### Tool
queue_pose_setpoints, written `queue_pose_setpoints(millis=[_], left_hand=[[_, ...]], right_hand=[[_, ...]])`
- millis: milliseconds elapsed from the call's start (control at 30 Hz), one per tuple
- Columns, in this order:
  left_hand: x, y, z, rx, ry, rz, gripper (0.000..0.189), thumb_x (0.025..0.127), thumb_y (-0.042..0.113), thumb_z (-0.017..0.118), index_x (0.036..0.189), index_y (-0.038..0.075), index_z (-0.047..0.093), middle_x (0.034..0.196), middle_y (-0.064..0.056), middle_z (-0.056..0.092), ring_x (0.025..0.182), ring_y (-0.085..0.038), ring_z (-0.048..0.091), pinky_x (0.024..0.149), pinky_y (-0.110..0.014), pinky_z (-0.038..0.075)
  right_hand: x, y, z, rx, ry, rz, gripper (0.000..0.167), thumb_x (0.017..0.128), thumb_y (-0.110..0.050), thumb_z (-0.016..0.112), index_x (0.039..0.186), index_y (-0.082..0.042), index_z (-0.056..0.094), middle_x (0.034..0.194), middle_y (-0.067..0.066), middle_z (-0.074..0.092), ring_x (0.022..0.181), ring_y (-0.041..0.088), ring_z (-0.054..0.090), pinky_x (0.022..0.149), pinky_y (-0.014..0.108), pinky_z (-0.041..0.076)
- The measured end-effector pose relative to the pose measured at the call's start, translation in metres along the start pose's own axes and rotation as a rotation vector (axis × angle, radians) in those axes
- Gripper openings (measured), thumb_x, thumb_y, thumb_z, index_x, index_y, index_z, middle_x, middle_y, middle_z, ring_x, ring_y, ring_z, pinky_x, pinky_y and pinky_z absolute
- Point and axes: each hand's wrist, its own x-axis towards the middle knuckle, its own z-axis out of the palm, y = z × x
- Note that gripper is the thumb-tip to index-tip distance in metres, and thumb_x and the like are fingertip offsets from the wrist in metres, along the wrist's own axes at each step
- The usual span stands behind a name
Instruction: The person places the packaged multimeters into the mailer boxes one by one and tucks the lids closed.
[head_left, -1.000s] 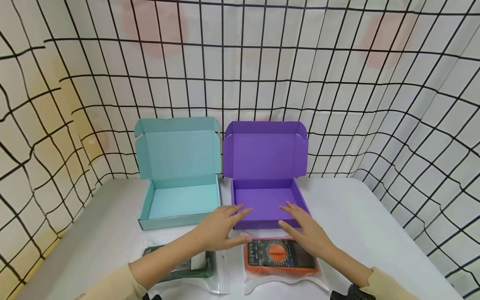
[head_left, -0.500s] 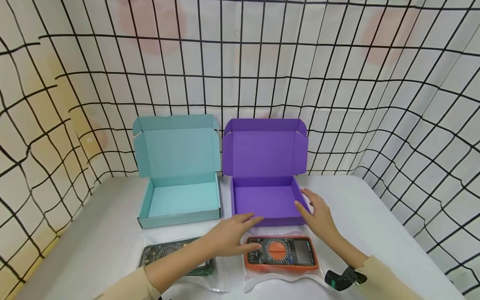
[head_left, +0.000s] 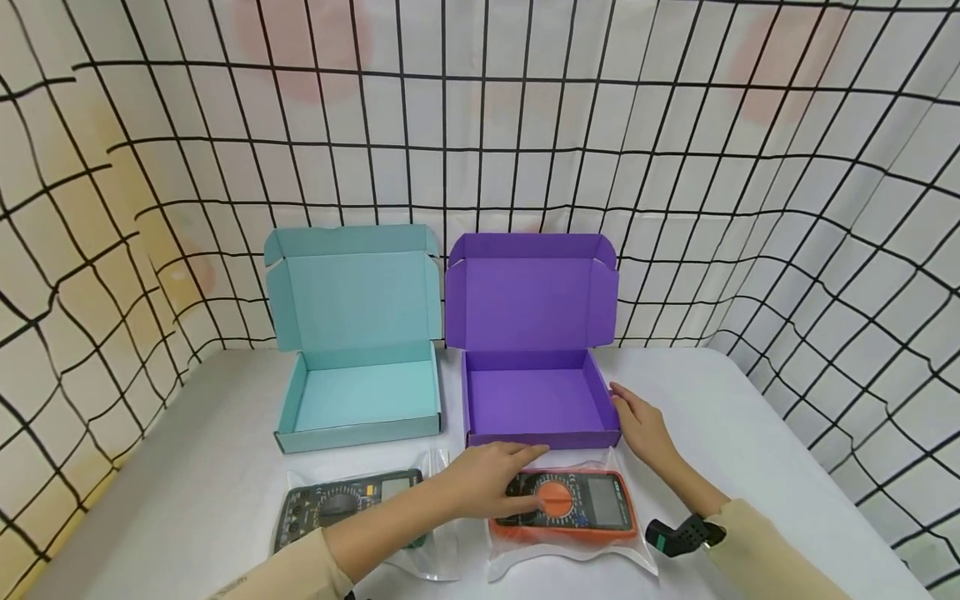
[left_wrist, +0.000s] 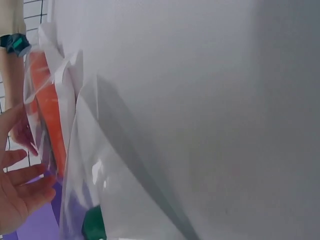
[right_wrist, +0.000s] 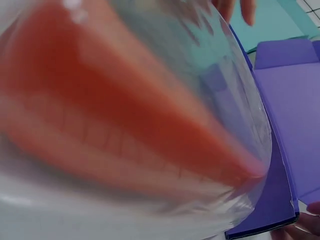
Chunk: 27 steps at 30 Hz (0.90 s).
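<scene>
My left hand (head_left: 487,483) reaches over the orange multimeter (head_left: 611,504), which lies in a clear plastic bag. Its fingers are loosely spread, near the front wall of the open purple box (head_left: 532,404), and they hold nothing. In the left wrist view the fingers (left_wrist: 32,192) stay relaxed beside the bagged meter. My right hand (head_left: 645,429) lies along the outside of the purple box's right wall, fingertips against it. The right wrist view has only a few of its fingers (right_wrist: 302,227) at the box's corner; the close orange meter (right_wrist: 110,100) fills much of that view.
An open teal box (head_left: 367,396) stands left of the purple one, its lid raised too. A dark green multimeter (head_left: 303,508) in a clear bag lies in front of it, partly under my left forearm. A black wire grid (head_left: 480,150) surrounds the white table (head_left: 750,450).
My right hand has moved outward from above the purple box to its right wall. My left hand has shifted right and toward me, over the orange multimeter. The boxes and meters stay put.
</scene>
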Motion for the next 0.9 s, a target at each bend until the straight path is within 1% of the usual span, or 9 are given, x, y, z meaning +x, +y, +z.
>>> queue_pose_setpoints(millis=[100, 200, 300, 367, 433, 500, 667, 800, 900], left_hand=[[0.004, 0.004, 0.002, -0.02, -0.039, -0.024, 0.072, 0.084, 0.058, 0.055, 0.141, 0.018, 0.039, 0.126, -0.005, 0.058, 0.108, -0.019, 0.06, 0.075, -0.029, 0.054], [0.008, 0.007, 0.003, -0.04, -0.07, -0.044, 0.075, 0.081, 0.06, 0.057, 0.14, 0.016, 0.041, 0.127, -0.005, 0.058, 0.109, -0.019, 0.059, 0.081, -0.03, 0.053], [0.012, 0.01, 0.004, -0.043, -0.075, -0.029, 0.075, 0.08, 0.06, 0.058, 0.138, 0.014, 0.044, 0.126, -0.004, 0.058, 0.11, -0.016, 0.058, 0.086, -0.028, 0.05], [0.013, 0.011, 0.005, -0.038, -0.071, -0.012, 0.076, 0.079, 0.061, 0.059, 0.136, 0.012, 0.047, 0.125, -0.003, 0.059, 0.11, -0.014, 0.058, 0.088, -0.026, 0.049], [0.014, 0.013, 0.006, -0.036, -0.067, -0.002, 0.077, 0.078, 0.061, 0.06, 0.135, 0.011, 0.048, 0.123, -0.001, 0.061, 0.109, -0.012, 0.058, 0.087, -0.024, 0.048], [0.015, 0.014, 0.007, -0.035, -0.068, -0.011, 0.08, 0.076, 0.063, 0.061, 0.135, 0.011, 0.048, 0.122, 0.0, 0.061, 0.109, -0.011, 0.058, 0.088, -0.024, 0.048], [0.014, 0.018, 0.007, -0.01, -0.086, -0.044, 0.09, 0.068, 0.068, 0.065, 0.136, 0.011, 0.047, 0.121, 0.001, 0.061, 0.108, -0.011, 0.058, 0.088, -0.024, 0.048], [0.012, 0.021, 0.007, 0.028, -0.122, -0.056, 0.096, 0.063, 0.066, 0.071, 0.137, 0.011, 0.045, 0.123, 0.003, 0.059, 0.11, -0.011, 0.056, 0.087, -0.026, 0.048], [0.012, 0.023, 0.008, 0.038, -0.125, -0.065, 0.097, 0.06, 0.064, 0.074, 0.136, 0.012, 0.045, 0.122, 0.002, 0.059, 0.109, -0.01, 0.056, 0.085, -0.026, 0.049]], right_hand=[[0.002, 0.003, -0.001, -0.027, -0.035, -0.001, 0.041, 0.096, -0.013, 0.037, 0.129, 0.01, 0.046, 0.119, 0.027, 0.057, 0.115, 0.042, 0.051, 0.096, 0.052, 0.04], [0.006, 0.005, -0.004, -0.05, -0.107, -0.03, 0.04, 0.093, -0.005, 0.041, 0.128, 0.012, 0.045, 0.116, 0.03, 0.057, 0.106, 0.041, 0.057, 0.086, 0.048, 0.047], [0.01, 0.007, -0.009, 0.011, -0.223, -0.007, 0.041, 0.093, -0.003, 0.043, 0.13, 0.014, 0.041, 0.119, 0.033, 0.054, 0.102, 0.039, 0.058, 0.078, 0.041, 0.052], [0.013, 0.009, -0.011, 0.09, -0.291, 0.043, 0.043, 0.095, -0.004, 0.043, 0.133, 0.014, 0.037, 0.124, 0.035, 0.049, 0.106, 0.04, 0.056, 0.078, 0.037, 0.054], [0.014, 0.011, -0.012, 0.146, -0.329, 0.092, 0.044, 0.096, -0.007, 0.043, 0.134, 0.013, 0.035, 0.128, 0.034, 0.046, 0.11, 0.04, 0.054, 0.08, 0.035, 0.054], [0.015, 0.012, -0.013, 0.166, -0.342, 0.115, 0.045, 0.096, -0.009, 0.044, 0.135, 0.013, 0.035, 0.129, 0.034, 0.045, 0.111, 0.04, 0.054, 0.081, 0.034, 0.053], [0.015, 0.017, -0.014, 0.192, -0.331, 0.132, 0.046, 0.095, -0.011, 0.048, 0.134, 0.012, 0.038, 0.129, 0.033, 0.046, 0.109, 0.039, 0.055, 0.078, 0.033, 0.054], [0.014, 0.021, -0.014, 0.246, -0.333, 0.158, 0.047, 0.095, -0.013, 0.05, 0.133, 0.012, 0.039, 0.13, 0.033, 0.045, 0.11, 0.039, 0.055, 0.078, 0.033, 0.054], [0.014, 0.024, -0.013, 0.299, -0.327, 0.171, 0.049, 0.094, -0.014, 0.053, 0.133, 0.012, 0.039, 0.129, 0.032, 0.046, 0.109, 0.037, 0.056, 0.078, 0.031, 0.054]])
